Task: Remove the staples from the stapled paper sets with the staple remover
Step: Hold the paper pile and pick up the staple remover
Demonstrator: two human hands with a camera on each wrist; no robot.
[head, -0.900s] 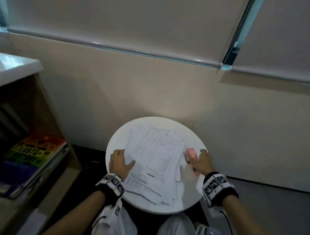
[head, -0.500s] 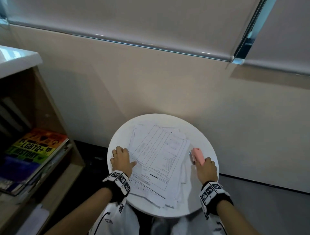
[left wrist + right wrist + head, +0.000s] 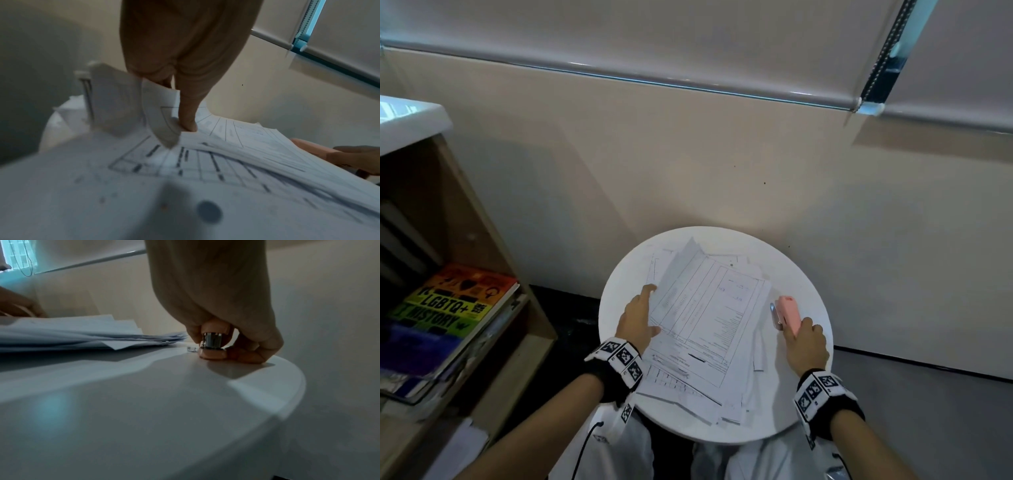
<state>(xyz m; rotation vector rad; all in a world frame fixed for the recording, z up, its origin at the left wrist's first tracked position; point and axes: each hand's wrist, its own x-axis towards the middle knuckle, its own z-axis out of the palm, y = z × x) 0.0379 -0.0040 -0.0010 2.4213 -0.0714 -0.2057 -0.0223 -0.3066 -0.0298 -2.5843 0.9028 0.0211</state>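
Grip: right hand [image 3: 805, 346] curled round pink staple remover [image 3: 788, 312], resting on surface [image 3: 803, 274] beside papers; left hand [image 3: 636, 318] pinching top stapled set [image 3: 709, 308] edge. Paper light, floppy, tearable; best pinned flat near staple.

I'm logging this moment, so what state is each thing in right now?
left hand: pinches and lifts the top paper set's edge
top paper set: edge raised, rest on the pile
staple remover: on the table, gripped
right hand: grips the remover
table: holds everything
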